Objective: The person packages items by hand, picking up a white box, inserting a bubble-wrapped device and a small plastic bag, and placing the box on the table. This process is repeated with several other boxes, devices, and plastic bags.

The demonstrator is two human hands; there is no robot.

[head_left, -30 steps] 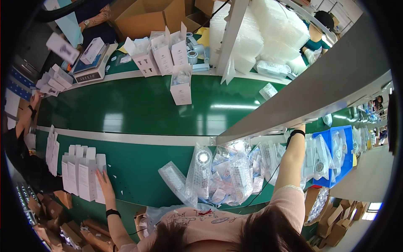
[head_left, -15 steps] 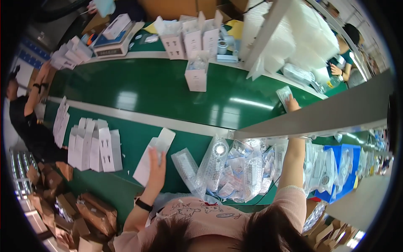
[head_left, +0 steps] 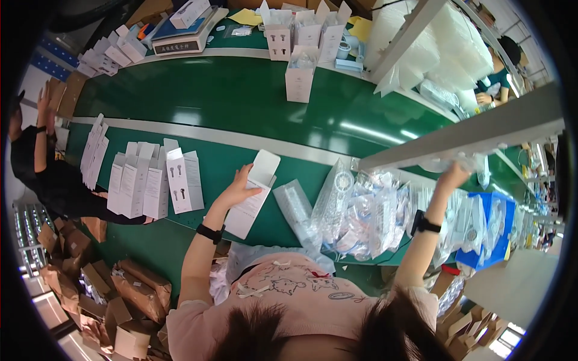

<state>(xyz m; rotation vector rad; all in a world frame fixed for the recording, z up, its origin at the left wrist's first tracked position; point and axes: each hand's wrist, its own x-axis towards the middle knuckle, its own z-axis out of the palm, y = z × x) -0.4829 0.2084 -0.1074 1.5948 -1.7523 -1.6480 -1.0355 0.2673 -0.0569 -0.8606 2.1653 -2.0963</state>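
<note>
A white carton (head_left: 248, 207) with its top flap raised lies slanted at the front table edge. My left hand (head_left: 235, 191) grips its upper part, the thumb lying across the face. Far to the right, under the grey metal beam, my right hand (head_left: 453, 175) is closed on a clear bubble-wrap pack (head_left: 442, 162), blurred and partly hidden. Between the hands lie another bubble-wrap pack (head_left: 294, 201), a long bubble-wrapped item with a round white part (head_left: 338, 183), and a heap of clear bagged parts (head_left: 376, 210).
Several white cartons (head_left: 144, 183) stand to the left. An open filled carton (head_left: 300, 75) sits on the green belt (head_left: 229, 99). The grey beam (head_left: 469, 132) crosses above on the right. A blue bin (head_left: 497, 228) holds bubble-wrap packs. A co-worker (head_left: 42, 156) stands at far left.
My right hand has drawn back from over the belt, moving right and nearer with the bubble-wrap pack. My left hand has gone from flat on the carton to gripping it. The view has shifted.
</note>
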